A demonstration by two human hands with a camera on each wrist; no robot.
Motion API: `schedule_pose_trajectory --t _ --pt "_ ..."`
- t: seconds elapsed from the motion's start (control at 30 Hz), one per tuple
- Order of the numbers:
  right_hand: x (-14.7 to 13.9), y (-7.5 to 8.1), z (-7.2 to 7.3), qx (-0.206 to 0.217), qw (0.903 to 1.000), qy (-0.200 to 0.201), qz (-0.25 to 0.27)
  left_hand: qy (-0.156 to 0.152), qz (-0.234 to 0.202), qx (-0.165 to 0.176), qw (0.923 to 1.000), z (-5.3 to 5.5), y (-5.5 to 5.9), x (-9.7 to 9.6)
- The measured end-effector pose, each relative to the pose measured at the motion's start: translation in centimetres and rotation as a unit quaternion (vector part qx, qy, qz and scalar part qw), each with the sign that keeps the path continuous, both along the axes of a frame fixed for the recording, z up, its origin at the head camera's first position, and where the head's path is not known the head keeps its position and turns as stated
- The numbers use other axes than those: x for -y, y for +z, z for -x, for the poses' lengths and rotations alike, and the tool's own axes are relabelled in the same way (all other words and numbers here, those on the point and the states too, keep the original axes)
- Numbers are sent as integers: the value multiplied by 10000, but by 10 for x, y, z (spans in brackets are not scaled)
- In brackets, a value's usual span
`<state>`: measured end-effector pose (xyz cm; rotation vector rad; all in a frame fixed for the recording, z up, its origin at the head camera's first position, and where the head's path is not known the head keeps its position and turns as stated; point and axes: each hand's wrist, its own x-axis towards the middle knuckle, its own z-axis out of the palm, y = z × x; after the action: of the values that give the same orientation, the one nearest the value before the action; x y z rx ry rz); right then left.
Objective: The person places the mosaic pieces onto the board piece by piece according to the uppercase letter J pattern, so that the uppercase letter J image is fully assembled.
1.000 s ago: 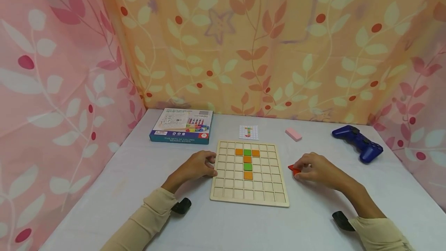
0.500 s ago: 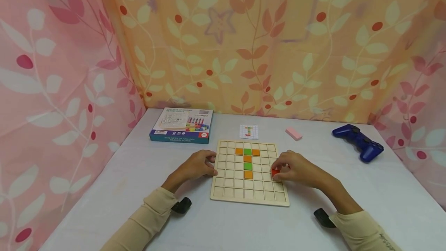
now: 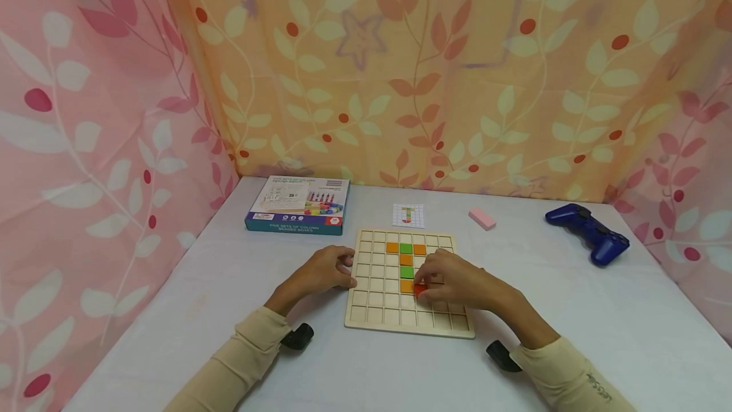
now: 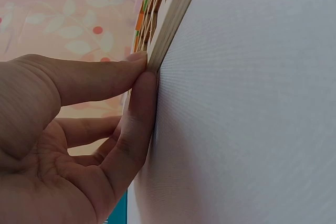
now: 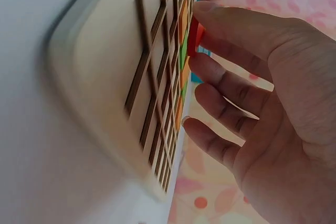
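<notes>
A pale wooden grid board lies on the white-covered table, its square cells marked by grooves. Several orange and green tiles fill cells in a T shape. My left hand holds the board's left edge between thumb and index finger, also plain in the left wrist view. Over the board, right of the lowest orange tile, my right hand pinches a small red piece between thumb and fingertips. The fingers partly cover its outline. Whether it touches the board cannot be told.
Behind the board lies a small printed pattern card. A pink block sits to its right, and a blue game controller lies at the far right. A flat boxed set rests at the back left.
My right hand has carried the red piece leftward from the table beside the board to a spot over the grid. My left hand has stayed on the board's edge.
</notes>
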<state>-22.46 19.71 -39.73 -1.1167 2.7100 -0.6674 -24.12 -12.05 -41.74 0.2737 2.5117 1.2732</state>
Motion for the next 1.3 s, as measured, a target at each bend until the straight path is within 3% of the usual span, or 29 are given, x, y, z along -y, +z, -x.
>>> schedule_pose_trajectory --t 0.47,1.13,1.3 --pt "26 -1 -6 60 9995 100 -285 -68 -39 -41 10000 0 -1 2" --pt "24 -2 -7 83 9998 121 -117 -19 -43 31 10000 -1 1 2" --pt "12 -1 -3 30 10000 -10 -5 -70 -38 -1 10000 -2 0 2"
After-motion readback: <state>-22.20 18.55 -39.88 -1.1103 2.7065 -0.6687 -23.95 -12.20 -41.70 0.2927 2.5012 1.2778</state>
